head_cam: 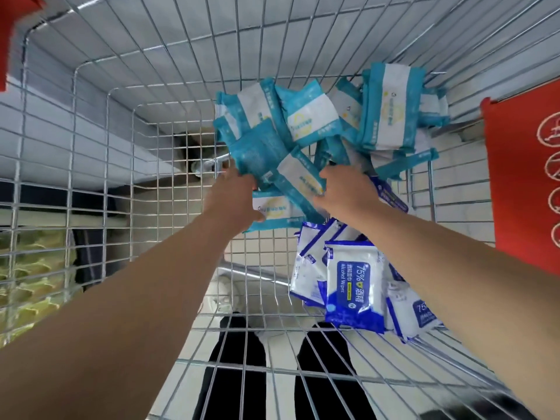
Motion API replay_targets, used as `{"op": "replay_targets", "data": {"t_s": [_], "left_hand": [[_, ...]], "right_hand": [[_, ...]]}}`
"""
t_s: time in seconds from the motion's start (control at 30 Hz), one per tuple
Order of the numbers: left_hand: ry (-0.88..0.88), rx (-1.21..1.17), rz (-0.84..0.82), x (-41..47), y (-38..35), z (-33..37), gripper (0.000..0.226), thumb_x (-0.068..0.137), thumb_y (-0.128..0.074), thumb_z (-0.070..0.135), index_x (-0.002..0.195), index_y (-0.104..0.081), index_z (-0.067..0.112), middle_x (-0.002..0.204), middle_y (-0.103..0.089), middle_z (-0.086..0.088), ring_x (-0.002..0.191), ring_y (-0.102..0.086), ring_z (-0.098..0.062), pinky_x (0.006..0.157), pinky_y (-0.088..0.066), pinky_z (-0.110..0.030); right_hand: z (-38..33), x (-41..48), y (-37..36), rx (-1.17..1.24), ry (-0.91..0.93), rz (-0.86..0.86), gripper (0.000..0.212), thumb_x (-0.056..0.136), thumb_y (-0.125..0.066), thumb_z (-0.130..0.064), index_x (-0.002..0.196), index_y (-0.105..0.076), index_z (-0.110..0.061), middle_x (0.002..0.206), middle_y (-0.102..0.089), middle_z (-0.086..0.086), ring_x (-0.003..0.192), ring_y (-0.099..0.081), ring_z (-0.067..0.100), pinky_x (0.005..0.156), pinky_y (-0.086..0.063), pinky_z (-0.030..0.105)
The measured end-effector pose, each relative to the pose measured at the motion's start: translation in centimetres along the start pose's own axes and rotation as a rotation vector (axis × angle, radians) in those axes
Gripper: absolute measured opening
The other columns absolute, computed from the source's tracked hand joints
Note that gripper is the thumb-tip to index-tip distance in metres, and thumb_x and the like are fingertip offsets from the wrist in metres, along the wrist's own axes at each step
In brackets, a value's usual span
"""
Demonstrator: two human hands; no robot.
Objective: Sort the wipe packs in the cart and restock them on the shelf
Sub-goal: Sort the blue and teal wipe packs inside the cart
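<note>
Forearms (145, 301) reach into cart (121, 131); left hand (239, 197) and right hand (345, 192) each grip teal packs (306, 116), likely gathering them apart from blue packs (354, 286).

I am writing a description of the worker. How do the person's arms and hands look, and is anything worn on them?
The left forearm and right forearm are bare, with no sleeves in view. The left hand and right hand wear no gloves; no watch, bracelet or ring is visible.
</note>
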State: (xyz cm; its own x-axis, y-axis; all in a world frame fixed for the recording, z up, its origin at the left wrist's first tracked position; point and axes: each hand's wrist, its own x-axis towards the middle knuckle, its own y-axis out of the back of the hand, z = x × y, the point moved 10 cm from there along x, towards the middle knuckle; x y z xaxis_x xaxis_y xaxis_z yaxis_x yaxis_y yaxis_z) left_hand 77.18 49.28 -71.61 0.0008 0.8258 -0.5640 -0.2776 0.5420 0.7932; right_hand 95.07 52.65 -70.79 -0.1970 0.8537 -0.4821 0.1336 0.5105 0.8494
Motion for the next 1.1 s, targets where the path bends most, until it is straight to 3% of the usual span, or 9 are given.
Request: {"op": "replay_targets", "data": {"t_s": [0.13,0.27,0.4,0.53,0.67,0.8,0.87,0.97,1.1], "left_hand": [[-0.022,-0.011,0.024,0.0,0.2,0.2,0.057,0.064,-0.085,0.036,0.110,-0.058,0.018,0.119,-0.050,-0.005,0.109,-0.050,-0.028,0.092,-0.047,-0.046],[-0.004,-0.140,-0.011,0.0,-0.3,-0.1,0.046,0.067,-0.085,0.024,0.098,-0.051,0.019,0.102,-0.062,-0.003,0.089,-0.059,-0.024,0.076,-0.051,-0.038],[0.009,-0.313,0.020,-0.8,1.4,-0.7,0.041,0.068,-0.084,0.016,0.091,-0.050,0.018,0.098,-0.058,-0.002,0.087,-0.055,-0.021,0.072,-0.045,-0.031],[0.084,-0.570,0.091,-1.6,5.6,-0.9,0.041,0.068,-0.085,0.021,0.092,-0.053,0.021,0.099,-0.058,0.003,0.086,-0.057,-0.018,0.074,-0.052,-0.032],[0.119,-0.880,0.182,-0.8,9.5,1.6,0.041,0.074,-0.081,0.021,0.100,-0.050,0.017,0.092,-0.057,0.003,0.073,-0.060,-0.015,0.065,-0.056,-0.031],[0.186,-1.258,0.068,2.5,8.5,5.7,0.032,0.085,-0.070,0.010,0.108,-0.049,0.012,0.112,-0.059,-0.008,0.085,-0.065,-0.020,0.068,-0.061,-0.039],[0.115,-1.210,0.052,4.3,8.1,8.1,0.021,0.085,-0.066,0.006,0.101,-0.056,0.015,0.101,-0.063,-0.002,0.084,-0.062,-0.016,0.067,-0.057,-0.030],[0.065,-1.067,0.157,5.7,9.0,9.5,0.021,0.081,-0.069,0.002,0.080,-0.061,0.022,0.080,-0.064,0.003,0.073,-0.062,-0.013,0.058,-0.053,-0.022],[0.056,-0.855,0.301,5.4,10.8,9.6,0.015,0.083,-0.067,0.009,0.084,-0.057,0.021,0.076,-0.059,0.007,0.074,-0.061,-0.016,0.067,-0.055,-0.029]], "right_hand": [[-0.7,0.1,0.8,-0.034,0.018,0.113,0.043,0.088,-0.055,-0.048,0.106,-0.052,-0.009,0.099,-0.064,0.010,0.092,-0.063,0.030,0.066,-0.044,0.033],[-0.8,0.7,0.5,-0.007,-0.004,0.072,0.036,0.084,-0.062,-0.040,0.102,-0.054,-0.010,0.100,-0.064,0.009,0.095,-0.062,0.029,0.065,-0.038,0.030],[0.0,0.6,1.5,0.229,-0.011,0.050,0.027,0.076,-0.073,-0.035,0.083,-0.053,-0.018,0.085,-0.058,0.000,0.089,-0.059,0.023,0.065,-0.040,0.032],[-0.1,-0.8,4.9,0.549,0.032,0.091,0.026,0.076,-0.075,-0.027,0.089,-0.059,-0.011,0.084,-0.063,0.000,0.076,-0.061,0.020,0.067,-0.047,0.033],[4.1,-2.2,9.0,0.925,-0.158,0.242,0.019,0.086,-0.068,-0.022,0.092,-0.056,-0.008,0.068,-0.057,0.002,0.044,-0.054,0.004,0.045,-0.043,0.019],[9.5,-1.9,10.6,1.143,-0.435,0.344,0.018,0.093,-0.055,-0.016,0.078,-0.053,-0.006,0.060,-0.050,0.007,0.032,-0.047,0.002,0.040,-0.038,0.021],[10.2,-1.1,10.6,1.221,-0.464,0.296,0.018,0.093,-0.047,-0.005,0.078,-0.055,-0.004,0.066,-0.054,0.010,0.032,-0.049,0.004,0.039,-0.036,0.021],[10.6,-0.4,10.9,1.009,-0.375,0.249,0.015,0.088,-0.049,-0.004,0.085,-0.064,-0.001,0.071,-0.059,0.008,0.047,-0.050,0.011,0.038,-0.037,0.018],[11.3,-0.9,11.6,0.768,-0.245,0.357,0.019,0.085,-0.054,-0.014,0.086,-0.070,-0.004,0.075,-0.064,0.003,0.067,-0.057,0.018,0.059,-0.042,0.028]]}}
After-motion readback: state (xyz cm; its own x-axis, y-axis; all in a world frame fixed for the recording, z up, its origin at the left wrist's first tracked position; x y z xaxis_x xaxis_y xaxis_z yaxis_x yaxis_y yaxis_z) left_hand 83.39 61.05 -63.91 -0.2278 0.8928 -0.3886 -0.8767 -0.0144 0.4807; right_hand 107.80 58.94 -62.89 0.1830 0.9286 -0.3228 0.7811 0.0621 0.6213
